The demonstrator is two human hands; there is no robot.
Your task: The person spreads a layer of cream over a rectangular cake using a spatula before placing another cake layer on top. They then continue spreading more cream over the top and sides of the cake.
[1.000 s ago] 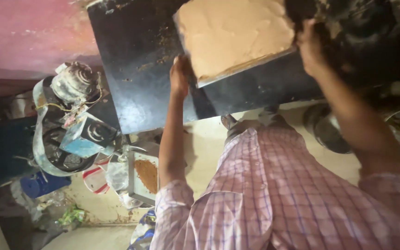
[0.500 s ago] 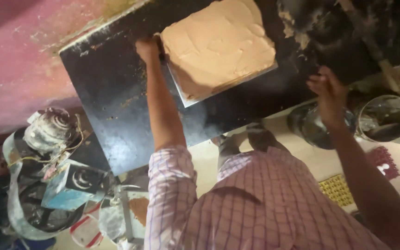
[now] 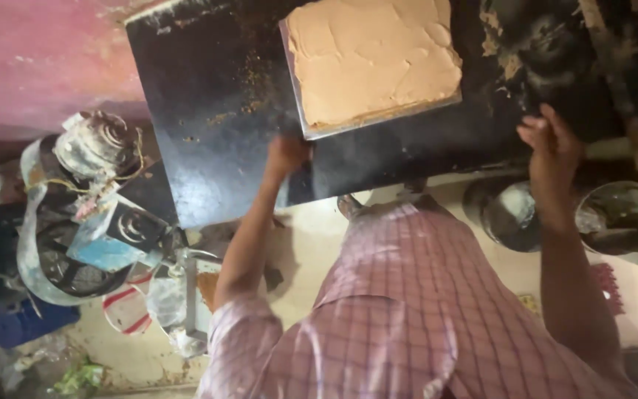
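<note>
One flat metal tray (image 3: 308,111), spread edge to edge with a soft tan paste (image 3: 374,59), lies on the far part of the black worktop (image 3: 201,111). It looks stiff but weighty, and the paste would smear at a touch, so the bare rim is the place to hold. The left hand (image 3: 287,154) is curled closed at the tray's near left corner; whether it actually pinches the rim I cannot tell. The right hand (image 3: 551,137) rests on the worktop's near right edge, fingers loosely bent, holding nothing. The tray's far edge is cut off. Dark metal pots (image 3: 515,214) stand below on the right, clutter on the left.
</note>
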